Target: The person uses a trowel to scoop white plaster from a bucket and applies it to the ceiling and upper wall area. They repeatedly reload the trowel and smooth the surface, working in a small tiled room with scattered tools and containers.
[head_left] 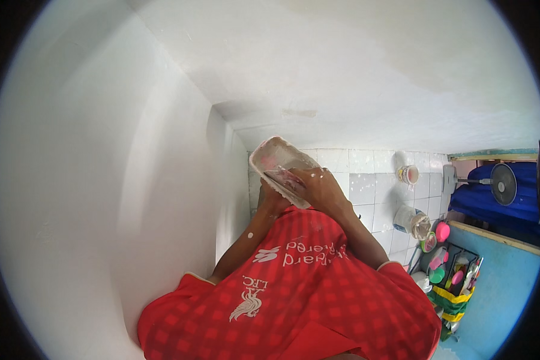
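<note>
Tray, above the floor's far-left corner, should handle light, stiff and slick, best held from below, as our left fingers grasp it, our right fingers seemingly clenching a scraper.

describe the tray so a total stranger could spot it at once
Find the red shirt low in the picture. Just above it, the left hand supports a pale tray. Unlike the round buckets on the tiled floor, it is oblong, shallow and hand-held.
</note>
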Demonstrator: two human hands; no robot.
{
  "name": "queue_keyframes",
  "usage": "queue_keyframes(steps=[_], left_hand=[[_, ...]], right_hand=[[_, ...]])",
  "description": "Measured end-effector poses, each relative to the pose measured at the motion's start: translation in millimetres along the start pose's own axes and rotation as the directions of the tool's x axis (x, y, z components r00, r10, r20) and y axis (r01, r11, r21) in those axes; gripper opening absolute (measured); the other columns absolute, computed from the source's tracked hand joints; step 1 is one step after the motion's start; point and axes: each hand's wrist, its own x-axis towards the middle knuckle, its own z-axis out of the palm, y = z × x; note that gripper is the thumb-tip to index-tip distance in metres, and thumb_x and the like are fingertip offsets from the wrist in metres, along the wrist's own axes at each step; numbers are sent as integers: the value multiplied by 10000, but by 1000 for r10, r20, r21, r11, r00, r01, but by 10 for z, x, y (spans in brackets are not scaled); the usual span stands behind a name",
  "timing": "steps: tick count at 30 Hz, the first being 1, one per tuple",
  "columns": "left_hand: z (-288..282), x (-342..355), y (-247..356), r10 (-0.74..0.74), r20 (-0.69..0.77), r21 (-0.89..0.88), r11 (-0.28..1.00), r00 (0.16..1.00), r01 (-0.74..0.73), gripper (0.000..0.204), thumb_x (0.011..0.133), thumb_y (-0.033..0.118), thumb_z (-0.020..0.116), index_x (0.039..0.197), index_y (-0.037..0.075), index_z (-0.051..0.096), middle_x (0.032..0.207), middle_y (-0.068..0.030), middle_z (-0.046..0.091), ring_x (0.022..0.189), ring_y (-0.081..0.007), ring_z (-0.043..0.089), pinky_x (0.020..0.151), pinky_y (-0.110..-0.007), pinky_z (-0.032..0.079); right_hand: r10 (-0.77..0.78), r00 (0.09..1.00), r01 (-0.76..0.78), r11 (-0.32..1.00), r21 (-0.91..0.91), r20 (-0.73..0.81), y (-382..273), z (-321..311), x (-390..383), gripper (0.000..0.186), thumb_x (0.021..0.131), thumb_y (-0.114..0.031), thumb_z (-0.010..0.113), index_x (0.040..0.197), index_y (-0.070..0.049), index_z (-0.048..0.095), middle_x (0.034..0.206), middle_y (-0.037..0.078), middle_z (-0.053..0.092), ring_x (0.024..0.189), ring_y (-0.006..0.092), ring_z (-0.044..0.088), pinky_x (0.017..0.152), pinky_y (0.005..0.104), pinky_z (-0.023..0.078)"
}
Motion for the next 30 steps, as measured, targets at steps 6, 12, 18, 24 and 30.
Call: queue_keyframes(steps=[6, 12, 18, 24, 30], left_hand=[[-114, 79, -35, -5, 75, -163, 987, 997, 17, 590, 1016, 566, 361, 1364, 114, 512, 1297, -132, 597, 1160, -319, 597, 992, -492, 515], [222, -40, -27, 129, 39, 305, 943, 991, -135, 449, 1002, 417, 503, 1344, 128, 518, 1262, -90, 596, 1115, -258, 599, 984, -453, 495], [193, 36, -46, 15, -87, 293, 956, 996, 11, 496, 922, 304, 694, 1347, 134, 502, 1226, -41, 605, 1091, -212, 591, 963, -405, 471], [55, 0, -57, -8, 119, 426, 904, 993, -44, 356, 1038, 270, 511, 1361, 121, 482, 1272, -65, 593, 1146, -220, 588, 1013, -414, 475], [162, 8, -86, 62, 96, 511, 854, 993, -103, 424, 1072, 387, 401, 1388, 109, 458, 1340, -97, 565, 1210, -258, 567, 1075, -459, 452]], right_hand=[[44, 992, -39, 998, 39, -122, -75, -126, 41, 267, 916, -243, 680, 1131, -87, 707, 904, 194, 721, 780, 388, 695, 714, 474, 563], [22, 1000, -21, 998, -63, 6, 10, 8, -40, 272, 904, -217, 683, 1135, -76, 704, 930, 202, 722, 794, 388, 697, 723, 473, 565], [159, 987, -159, 987, 21, -21, -57, -199, 27, 272, 903, -225, 691, 1104, -43, 706, 936, 212, 720, 846, 393, 697, 747, 480, 560], [29, 997, -29, 1000, 2, -70, -10, -79, -17, 270, 900, -210, 693, 1113, -45, 712, 922, 220, 718, 803, 402, 696, 712, 474, 562], [88, 992, -93, 994, -51, -93, -2, -202, -19, 275, 916, -221, 664, 1171, -118, 685, 879, 172, 713, 800, 361, 698, 709, 471, 559]])
